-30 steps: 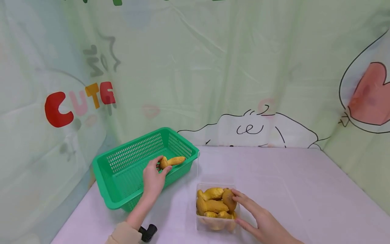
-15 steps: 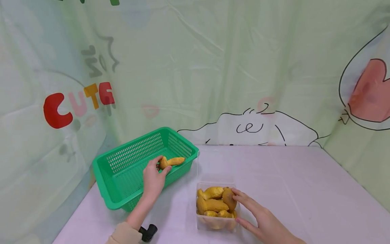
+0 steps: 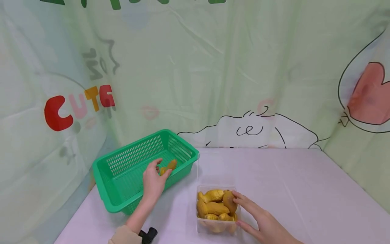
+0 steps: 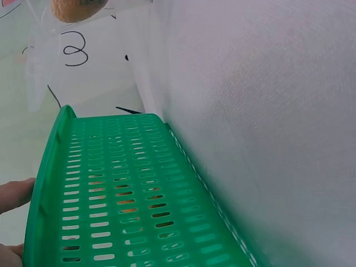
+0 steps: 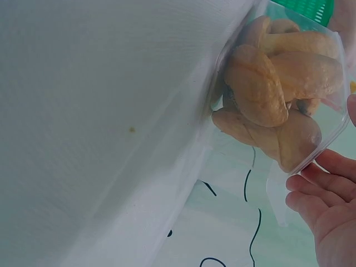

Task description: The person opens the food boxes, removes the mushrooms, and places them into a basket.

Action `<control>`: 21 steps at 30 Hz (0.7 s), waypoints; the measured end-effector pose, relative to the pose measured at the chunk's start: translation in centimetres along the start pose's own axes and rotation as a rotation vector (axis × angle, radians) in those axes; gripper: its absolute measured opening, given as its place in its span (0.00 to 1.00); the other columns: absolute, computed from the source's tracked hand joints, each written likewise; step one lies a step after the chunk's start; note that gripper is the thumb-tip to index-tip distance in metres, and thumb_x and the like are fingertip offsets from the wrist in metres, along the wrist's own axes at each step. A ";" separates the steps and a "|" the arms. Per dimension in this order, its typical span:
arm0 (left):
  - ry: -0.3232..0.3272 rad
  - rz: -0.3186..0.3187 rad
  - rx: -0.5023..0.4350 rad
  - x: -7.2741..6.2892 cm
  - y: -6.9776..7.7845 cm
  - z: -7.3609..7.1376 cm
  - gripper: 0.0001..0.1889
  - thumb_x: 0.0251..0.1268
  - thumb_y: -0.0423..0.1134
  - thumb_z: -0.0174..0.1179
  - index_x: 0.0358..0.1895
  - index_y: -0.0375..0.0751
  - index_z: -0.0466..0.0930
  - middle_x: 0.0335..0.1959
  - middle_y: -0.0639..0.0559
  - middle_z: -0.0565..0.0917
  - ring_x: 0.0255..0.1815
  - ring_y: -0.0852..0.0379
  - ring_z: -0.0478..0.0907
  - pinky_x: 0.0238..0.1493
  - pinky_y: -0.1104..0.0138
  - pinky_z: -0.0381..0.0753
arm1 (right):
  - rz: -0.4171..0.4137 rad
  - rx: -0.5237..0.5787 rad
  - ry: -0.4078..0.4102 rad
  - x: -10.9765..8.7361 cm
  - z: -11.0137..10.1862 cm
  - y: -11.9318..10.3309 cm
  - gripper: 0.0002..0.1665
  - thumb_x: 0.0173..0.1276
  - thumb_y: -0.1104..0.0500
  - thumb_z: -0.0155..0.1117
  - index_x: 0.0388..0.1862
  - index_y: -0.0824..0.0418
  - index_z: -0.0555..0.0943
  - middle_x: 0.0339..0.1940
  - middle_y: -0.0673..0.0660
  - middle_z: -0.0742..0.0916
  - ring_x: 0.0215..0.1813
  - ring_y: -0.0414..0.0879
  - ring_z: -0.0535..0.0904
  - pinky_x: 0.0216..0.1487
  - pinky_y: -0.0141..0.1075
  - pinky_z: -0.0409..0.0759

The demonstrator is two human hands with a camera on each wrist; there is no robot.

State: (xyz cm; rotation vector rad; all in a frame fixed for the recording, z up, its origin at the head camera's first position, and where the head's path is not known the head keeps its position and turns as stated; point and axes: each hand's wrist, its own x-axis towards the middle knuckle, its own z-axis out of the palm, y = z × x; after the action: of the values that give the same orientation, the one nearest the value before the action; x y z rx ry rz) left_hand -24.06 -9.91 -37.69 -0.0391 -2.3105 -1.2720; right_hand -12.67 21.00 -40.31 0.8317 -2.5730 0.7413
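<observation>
Fingers of left hand (image 3: 153,179) spread, thumb and forefinger parted; contact with one mushroom-like piece (image 3: 171,165) beside them, cannot tell. Piece within one green basket (image 3: 126,185). Half second ago, pinched there, lying flatter; now tipped more steeply. Right of basket: one clear box (image 3: 203,229), at least six similar pieces (image 3: 217,208) heaped inside. Right hand (image 3: 259,217): fingers extended, touching box's right side, as before.
</observation>
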 end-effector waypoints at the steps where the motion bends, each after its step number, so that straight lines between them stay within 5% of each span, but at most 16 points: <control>1: -0.004 -0.001 0.002 -0.1 -0.1 0.0 0.26 0.50 0.33 0.69 0.54 0.31 0.74 0.49 0.40 0.77 0.45 0.42 0.74 0.42 0.55 0.77 | 0.012 0.003 -0.006 -0.1 0.0 -0.1 0.29 0.63 0.48 0.62 0.62 0.51 0.70 0.68 0.51 0.69 0.63 0.42 0.68 0.50 0.39 0.78; 13: -0.058 0.055 -0.007 0.0 -0.4 -0.2 0.27 0.51 0.32 0.68 0.57 0.32 0.72 0.54 0.36 0.74 0.53 0.38 0.72 0.52 0.52 0.74 | 0.003 0.003 -0.025 0.2 -0.2 -0.2 0.30 0.64 0.47 0.61 0.63 0.52 0.70 0.68 0.51 0.68 0.64 0.45 0.67 0.52 0.41 0.77; 21: -0.052 0.122 -0.134 -0.1 -0.3 0.1 0.25 0.51 0.28 0.67 0.54 0.31 0.73 0.51 0.39 0.76 0.54 0.44 0.72 0.55 0.59 0.74 | 0.037 0.024 -0.053 0.0 -0.4 0.0 0.30 0.65 0.45 0.59 0.64 0.52 0.69 0.68 0.51 0.68 0.64 0.47 0.67 0.52 0.42 0.76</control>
State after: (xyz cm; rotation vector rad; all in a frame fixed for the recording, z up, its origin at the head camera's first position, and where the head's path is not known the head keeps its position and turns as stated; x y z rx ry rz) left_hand -24.15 -9.96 -38.04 -0.2582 -2.2254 -1.3755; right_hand -12.63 21.20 -39.96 0.8238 -2.6384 0.7724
